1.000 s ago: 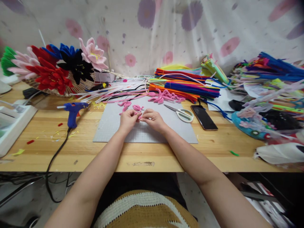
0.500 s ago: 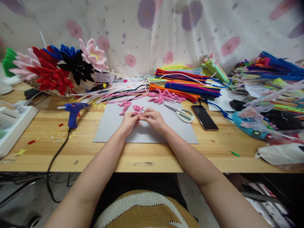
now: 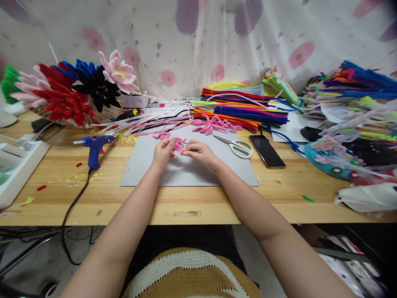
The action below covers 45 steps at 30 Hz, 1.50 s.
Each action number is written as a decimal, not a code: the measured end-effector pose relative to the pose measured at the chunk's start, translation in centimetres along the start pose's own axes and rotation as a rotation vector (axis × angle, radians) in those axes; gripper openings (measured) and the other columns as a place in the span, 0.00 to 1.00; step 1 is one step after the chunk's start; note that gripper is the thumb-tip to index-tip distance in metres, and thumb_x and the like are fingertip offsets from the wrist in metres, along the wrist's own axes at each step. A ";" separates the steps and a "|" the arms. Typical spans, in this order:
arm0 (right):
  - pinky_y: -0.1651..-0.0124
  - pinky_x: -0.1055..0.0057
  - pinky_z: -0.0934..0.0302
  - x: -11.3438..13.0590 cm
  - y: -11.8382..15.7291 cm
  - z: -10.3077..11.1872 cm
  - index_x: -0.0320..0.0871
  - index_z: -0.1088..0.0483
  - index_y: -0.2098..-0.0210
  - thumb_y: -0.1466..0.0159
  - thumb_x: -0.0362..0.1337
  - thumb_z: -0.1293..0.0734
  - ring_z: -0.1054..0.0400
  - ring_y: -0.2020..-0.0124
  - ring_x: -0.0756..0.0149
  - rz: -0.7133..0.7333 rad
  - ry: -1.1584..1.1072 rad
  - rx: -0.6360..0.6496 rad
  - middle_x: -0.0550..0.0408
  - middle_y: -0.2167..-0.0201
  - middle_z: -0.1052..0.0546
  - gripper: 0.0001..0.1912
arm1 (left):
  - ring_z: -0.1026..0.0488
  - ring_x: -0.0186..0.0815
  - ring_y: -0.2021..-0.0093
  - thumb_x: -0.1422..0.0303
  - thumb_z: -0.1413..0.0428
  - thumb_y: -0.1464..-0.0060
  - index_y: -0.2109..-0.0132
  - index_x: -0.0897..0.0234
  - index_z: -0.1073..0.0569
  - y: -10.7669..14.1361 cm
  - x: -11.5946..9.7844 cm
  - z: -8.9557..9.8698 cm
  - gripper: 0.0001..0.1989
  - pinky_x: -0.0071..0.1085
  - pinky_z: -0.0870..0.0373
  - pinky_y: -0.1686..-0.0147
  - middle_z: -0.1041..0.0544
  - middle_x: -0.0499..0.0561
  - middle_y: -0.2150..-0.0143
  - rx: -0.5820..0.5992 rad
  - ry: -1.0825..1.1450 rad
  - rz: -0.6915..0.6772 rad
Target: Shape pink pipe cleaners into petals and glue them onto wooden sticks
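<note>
Above the grey mat [image 3: 149,169], both of my hands pinch a small looped piece of pink pipe cleaner [image 3: 179,145]. My left hand [image 3: 163,153] grips its left side with closed fingers. The fingertips of my right hand [image 3: 200,154] close on its lower right end. Just beyond my left hand lies a bent pink piece [image 3: 161,135], partly covered by the fingers. Further back is a pile of pink pipe cleaner shapes [image 3: 215,125]. Scissors with pale handles [image 3: 240,149] rest on the mat to the right of my right hand.
A blue glue gun [image 3: 94,150] with a cord stands left of the mat, near a white power strip [image 3: 26,169]. Fuzzy flowers [image 3: 71,105] fill the back left. Pipe cleaner bundles [image 3: 242,109] lie behind the mat; a phone [image 3: 266,151] lies to the right.
My left hand has shifted slightly left and the hands are a little further apart. More of the pink piece now shows between them. The view has shifted slightly.
</note>
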State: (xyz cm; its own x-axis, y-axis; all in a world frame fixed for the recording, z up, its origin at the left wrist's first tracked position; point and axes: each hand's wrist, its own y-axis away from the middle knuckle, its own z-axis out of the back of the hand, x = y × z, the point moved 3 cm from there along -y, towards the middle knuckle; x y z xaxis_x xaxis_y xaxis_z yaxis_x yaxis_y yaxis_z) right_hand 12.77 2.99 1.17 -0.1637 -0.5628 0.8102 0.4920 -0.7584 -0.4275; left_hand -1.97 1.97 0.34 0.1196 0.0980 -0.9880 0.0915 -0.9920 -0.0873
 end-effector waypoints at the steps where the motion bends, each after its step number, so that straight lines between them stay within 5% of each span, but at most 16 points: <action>1: 0.61 0.70 0.43 -0.1 0.1 0.2 0.41 0.29 0.78 0.45 0.45 0.33 0.37 0.69 0.70 -0.012 0.000 0.032 0.56 0.75 0.32 0.13 | 0.44 0.24 0.83 0.54 0.41 0.60 0.78 0.64 0.34 0.0 -0.2 0.2 0.18 0.23 0.39 0.84 0.41 0.42 0.83 -0.021 -0.033 -0.026; 11: 0.66 0.73 0.45 -0.7 0.1 1.2 0.40 0.29 0.77 0.45 0.41 0.34 0.40 0.70 0.71 -0.080 0.037 0.033 0.56 0.74 0.32 0.10 | 0.51 0.22 0.88 0.54 0.40 0.62 0.82 0.64 0.37 0.9 0.1 -0.3 0.20 0.22 0.47 0.90 0.48 0.40 0.87 0.232 -0.165 0.137; 17: 0.68 0.74 0.45 -1.6 -0.1 1.1 0.40 0.31 0.76 0.45 0.45 0.36 0.39 0.69 0.71 -0.137 0.026 -0.047 0.55 0.72 0.33 0.14 | 0.48 0.22 0.90 0.60 0.43 0.56 0.81 0.65 0.36 0.4 1.2 0.1 0.16 0.22 0.50 0.91 0.44 0.41 0.87 0.111 -0.255 0.080; 22: 0.74 0.75 0.42 -2.8 -0.1 0.0 0.44 0.39 0.61 0.49 0.50 0.33 0.37 0.73 0.71 -0.387 -0.276 -0.198 0.60 0.73 0.33 0.22 | 0.45 0.23 0.90 0.63 0.45 0.54 0.80 0.65 0.36 0.5 1.4 0.1 0.13 0.22 0.49 0.91 0.42 0.41 0.87 -0.080 -0.233 0.030; 31: 0.79 0.79 0.49 -2.3 -0.4 -2.1 0.43 0.42 0.68 0.52 0.40 0.32 0.43 0.83 0.79 -0.422 -0.529 -0.292 0.68 0.82 0.36 0.17 | 0.43 0.24 0.86 0.61 0.40 0.61 0.78 0.66 0.34 1.7 1.4 -2.2 0.14 0.22 0.41 0.88 0.39 0.42 0.85 0.063 0.061 0.248; 38: 0.84 0.81 0.55 -2.4 -0.2 -2.6 0.43 0.43 0.71 0.52 0.37 0.32 0.46 0.86 0.79 -0.572 -0.649 -0.302 0.68 0.86 0.36 0.15 | 0.48 0.21 0.89 0.64 0.42 0.56 0.79 0.66 0.37 1.5 1.6 -2.6 0.14 0.20 0.53 0.91 0.41 0.40 0.88 0.006 0.079 0.146; 45: 0.83 0.80 0.50 -1.3 0.0 -3.2 0.40 0.38 0.79 0.47 0.32 0.35 0.45 0.86 0.78 -0.713 -0.927 -0.137 0.61 0.88 0.36 0.07 | 0.47 0.22 0.91 0.63 0.42 0.56 0.77 0.65 0.38 2.1 1.7 -3.2 0.13 0.21 0.53 0.91 0.39 0.39 0.88 -0.058 0.113 0.064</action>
State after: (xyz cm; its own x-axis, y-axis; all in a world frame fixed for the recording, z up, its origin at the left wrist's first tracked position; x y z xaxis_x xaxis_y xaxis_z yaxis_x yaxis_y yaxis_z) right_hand 10.24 2.70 -1.15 0.3475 0.4141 0.8413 0.4352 -0.8659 0.2465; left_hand 1.59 0.34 -1.10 0.2376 0.0468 -0.9702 0.1370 -0.9905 -0.0142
